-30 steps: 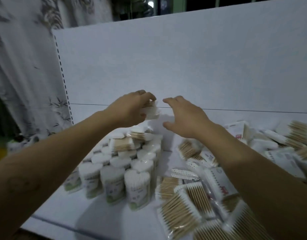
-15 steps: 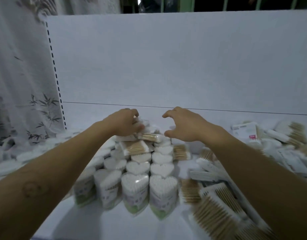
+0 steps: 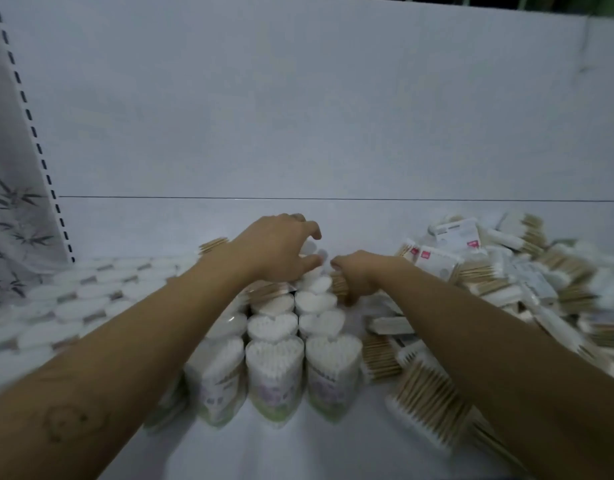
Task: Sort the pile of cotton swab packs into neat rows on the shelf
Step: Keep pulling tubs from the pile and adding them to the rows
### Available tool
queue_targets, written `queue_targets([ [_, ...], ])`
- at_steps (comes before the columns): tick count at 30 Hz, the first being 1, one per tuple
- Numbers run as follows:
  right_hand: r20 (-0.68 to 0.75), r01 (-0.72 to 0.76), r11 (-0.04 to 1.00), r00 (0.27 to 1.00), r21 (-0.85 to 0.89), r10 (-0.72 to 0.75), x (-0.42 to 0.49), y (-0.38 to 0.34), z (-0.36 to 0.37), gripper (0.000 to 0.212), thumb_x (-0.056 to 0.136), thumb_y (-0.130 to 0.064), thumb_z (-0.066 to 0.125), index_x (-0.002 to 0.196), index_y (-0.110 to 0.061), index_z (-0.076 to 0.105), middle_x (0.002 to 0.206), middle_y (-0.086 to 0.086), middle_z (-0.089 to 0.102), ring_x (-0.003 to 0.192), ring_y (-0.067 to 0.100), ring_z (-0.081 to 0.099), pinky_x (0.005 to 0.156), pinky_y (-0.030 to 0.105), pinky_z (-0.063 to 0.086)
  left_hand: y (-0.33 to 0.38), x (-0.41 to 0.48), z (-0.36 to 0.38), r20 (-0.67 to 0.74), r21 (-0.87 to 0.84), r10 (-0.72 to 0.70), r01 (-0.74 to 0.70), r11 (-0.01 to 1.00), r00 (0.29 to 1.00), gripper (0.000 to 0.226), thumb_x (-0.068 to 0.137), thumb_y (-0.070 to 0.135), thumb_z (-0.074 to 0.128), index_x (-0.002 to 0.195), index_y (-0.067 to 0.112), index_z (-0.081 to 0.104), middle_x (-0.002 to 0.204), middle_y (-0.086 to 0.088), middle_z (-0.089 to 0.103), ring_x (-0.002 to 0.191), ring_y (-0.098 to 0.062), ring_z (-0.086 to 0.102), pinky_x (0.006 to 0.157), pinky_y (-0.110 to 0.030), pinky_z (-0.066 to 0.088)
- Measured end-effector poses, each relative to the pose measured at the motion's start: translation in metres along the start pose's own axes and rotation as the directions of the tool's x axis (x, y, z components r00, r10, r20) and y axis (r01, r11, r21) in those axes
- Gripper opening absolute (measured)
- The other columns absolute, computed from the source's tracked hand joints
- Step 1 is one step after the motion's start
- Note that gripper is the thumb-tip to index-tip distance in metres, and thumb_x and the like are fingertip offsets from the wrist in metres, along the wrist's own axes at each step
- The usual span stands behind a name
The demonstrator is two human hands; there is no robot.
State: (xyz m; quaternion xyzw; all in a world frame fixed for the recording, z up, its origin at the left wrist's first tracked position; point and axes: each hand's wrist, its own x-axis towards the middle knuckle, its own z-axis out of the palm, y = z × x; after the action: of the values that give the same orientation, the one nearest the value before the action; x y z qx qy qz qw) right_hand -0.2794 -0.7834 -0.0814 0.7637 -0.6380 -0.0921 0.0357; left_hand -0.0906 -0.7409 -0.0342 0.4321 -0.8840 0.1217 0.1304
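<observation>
Several packs (image 3: 273,328), left hand (image 3: 274,247), right hand (image 3: 362,276); seemingly gripping

My right hand (image 3: 359,278) has dropped and now grips a wooden-stick swab pack (image 3: 339,289) beside the heart-shaped packs (image 3: 274,372).

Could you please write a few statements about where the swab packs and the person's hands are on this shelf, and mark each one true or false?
1. The heart-shaped packs of white cotton swabs stand upright in rows between the two forearms. True.
2. The loose pile of wooden-stick swab packs lies left of those rows. False: it lies to their right.
3. The right hand grips a wooden-stick pack beside the rows. True.
4. The left hand lies flat on the front edge of the white shelf. False: its fingers curl round a pack at the rows' far end.
</observation>
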Motion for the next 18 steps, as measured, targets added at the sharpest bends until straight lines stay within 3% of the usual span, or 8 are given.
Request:
queue_targets([
  [3,-0.010,-0.029,0.996,1.000,-0.081,0.028,0.001,-0.003,0.005,0.045,0.074,-0.035,0.079,0.107,-0.013,0.059,0.108,0.008,0.061,0.094,0.024,0.058,0.082,0.035,0.049,0.005,0.001,0.004,0.014,-0.032,-0.001,0.002,0.999,1.000,0.046,0.093,0.052,0.048,0.132,0.027,0.049,0.133,0.001,0.052,0.115,-0.020,0.053,0.094,-0.036,0.042],
  [6,0.024,-0.058,0.998,0.998,-0.035,0.059,-0.004,0.007,-0.002,0.038,0.066,-0.042,0.083,0.079,-0.015,0.059,0.081,0.001,0.061,0.079,0.022,0.060,0.077,0.033,0.053,0.011,0.002,0.005,0.009,-0.044,-0.011,0.012,0.999,1.000,0.048,0.093,0.052,0.050,0.135,0.028,0.047,0.134,0.002,0.051,0.117,-0.019,0.052,0.093,-0.035,0.040],
  [9,-0.033,-0.073,0.969,0.996,0.235,0.083,-0.020,0.028,-0.030,0.038,0.073,-0.039,0.080,0.087,-0.006,0.068,0.074,0.004,0.063,0.062,0.020,0.063,0.055,0.024,0.050,0.016,0.007,0.005,-0.006,-0.061,-0.018,0.018,0.998,1.000,0.058,0.091,0.049,0.057,0.141,0.030,0.037,0.141,0.004,0.045,0.120,-0.018,0.050,0.094,-0.035,0.041],
  [11,-0.065,-0.065,0.857,0.991,0.511,0.114,-0.034,0.040,-0.054,0.044,0.078,-0.036,0.075,0.101,0.000,0.066,0.084,0.011,0.065,0.061,0.021,0.065,0.051,0.024,0.052,0.024,0.011,0.004,-0.020,-0.077,-0.019,0.017,0.997,1.000,0.069,0.088,0.048,0.063,0.145,0.031,0.029,0.145,0.005,0.038,0.122,-0.018,0.049,0.092,-0.035,0.041],
  [14,-0.025,-0.032,0.521,0.995,0.853,0.101,-0.057,0.051,-0.078,0.048,0.084,-0.038,0.068,0.112,0.000,0.062,0.094,0.018,0.062,0.067,0.027,0.066,0.060,0.033,0.058,0.036,0.022,0.004,-0.072,-0.158,-0.035,0.023,0.987,0.997,0.076,0.083,0.047,0.070,0.145,0.031,0.028,0.143,0.005,0.038,0.121,-0.019,0.048,0.091,-0.035,0.042],
  [16,-0.012,-0.008,0.374,0.999,0.928,0.052,-0.068,0.055,-0.086,0.049,0.091,-0.045,0.061,0.111,-0.001,0.062,0.090,0.017,0.062,0.061,0.023,0.063,0.058,0.033,0.057,0.039,0.029,0.005,-0.189,-0.313,-0.065,0.003,0.950,0.980,0.057,0.087,0.041,0.068,0.135,0.025,0.043,0.131,0.002,0.051,0.111,-0.017,0.055,0.089,-0.035,0.046],
  [18,-0.024,0.016,0.350,1.000,0.937,0.020,-0.076,0.059,-0.090,0.056,0.096,-0.054,0.048,0.108,-0.001,0.064,0.090,0.018,0.068,0.063,0.023,0.065,0.059,0.034,0.057,0.036,0.035,0.002,-0.246,-0.523,-0.151,0.000,0.852,0.957,0.027,0.092,0.036,0.062,0.114,0.022,0.056,0.110,0.003,0.065,0.089,-0.014,0.066,0.078,-0.034,0.052],
])
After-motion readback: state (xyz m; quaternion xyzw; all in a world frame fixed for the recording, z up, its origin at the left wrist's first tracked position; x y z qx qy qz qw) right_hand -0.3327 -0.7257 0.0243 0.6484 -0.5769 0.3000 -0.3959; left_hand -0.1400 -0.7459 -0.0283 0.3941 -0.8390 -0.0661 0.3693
